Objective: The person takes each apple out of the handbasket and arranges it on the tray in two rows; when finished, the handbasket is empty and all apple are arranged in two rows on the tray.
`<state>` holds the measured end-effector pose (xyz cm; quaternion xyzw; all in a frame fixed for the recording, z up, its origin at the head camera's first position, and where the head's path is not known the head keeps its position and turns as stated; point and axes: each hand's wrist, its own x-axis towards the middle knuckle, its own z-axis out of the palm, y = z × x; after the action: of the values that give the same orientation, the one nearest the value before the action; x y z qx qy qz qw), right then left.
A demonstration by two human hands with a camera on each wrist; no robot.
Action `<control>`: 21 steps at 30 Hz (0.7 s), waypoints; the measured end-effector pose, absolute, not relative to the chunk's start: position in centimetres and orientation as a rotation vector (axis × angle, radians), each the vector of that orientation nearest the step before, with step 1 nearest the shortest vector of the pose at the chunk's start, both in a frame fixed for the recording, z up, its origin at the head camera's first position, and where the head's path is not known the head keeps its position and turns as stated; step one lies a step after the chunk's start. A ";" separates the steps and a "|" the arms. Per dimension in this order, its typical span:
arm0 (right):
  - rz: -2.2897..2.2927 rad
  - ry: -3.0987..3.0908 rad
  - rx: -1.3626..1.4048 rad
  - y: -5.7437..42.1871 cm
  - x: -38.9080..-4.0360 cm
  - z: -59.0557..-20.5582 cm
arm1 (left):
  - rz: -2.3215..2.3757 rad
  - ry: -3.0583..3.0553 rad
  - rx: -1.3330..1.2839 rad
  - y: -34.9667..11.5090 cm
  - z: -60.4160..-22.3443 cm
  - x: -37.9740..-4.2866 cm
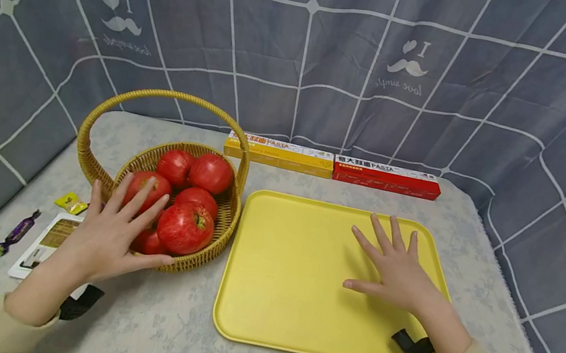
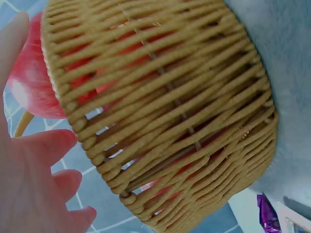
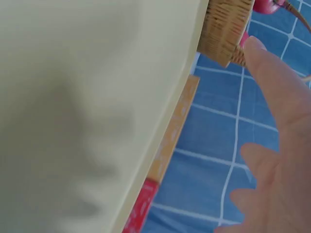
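My left hand [image 1: 108, 234] is spread wide above the near left rim of a wicker basket [image 1: 216, 247] with a tall handle. Red apples [image 1: 186, 227] fill the basket, several of them partly hidden by the fingers. In the left wrist view the woven basket side [image 2: 160, 97] is close, and the left fingers hold nothing. Over the right part of a yellow tray [image 1: 276, 276] hovers my right hand [image 1: 397, 272], its fingers straight and apart. The right wrist view shows that hand [image 3: 286, 145] above the tray, holding nothing; a shadow falls on the tray.
Behind the tray lie a yellow pasta box [image 1: 281, 156] and a red pasta box [image 1: 386, 178], end to end. At the left are a purple-wrapped candy [image 1: 17, 231], a yellow-wrapped candy [image 1: 71, 203] and a white-edged flat packet [image 1: 43, 245], partly under the left arm. A grey-blue curtain [image 1: 305, 48] surrounds the table.
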<state>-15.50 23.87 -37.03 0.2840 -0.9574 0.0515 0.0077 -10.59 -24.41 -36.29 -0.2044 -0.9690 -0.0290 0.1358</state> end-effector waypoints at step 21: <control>1.143 -2.577 1.267 7.3 -17.3 -36.7 | -0.809 -2.259 -0.328 -24.3 -41.1 -8.6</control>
<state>-17.29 7.26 -36.67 0.4098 -0.8334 0.3698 0.0254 -8.64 -24.33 -41.12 -0.1268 -0.8731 -0.3125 0.3521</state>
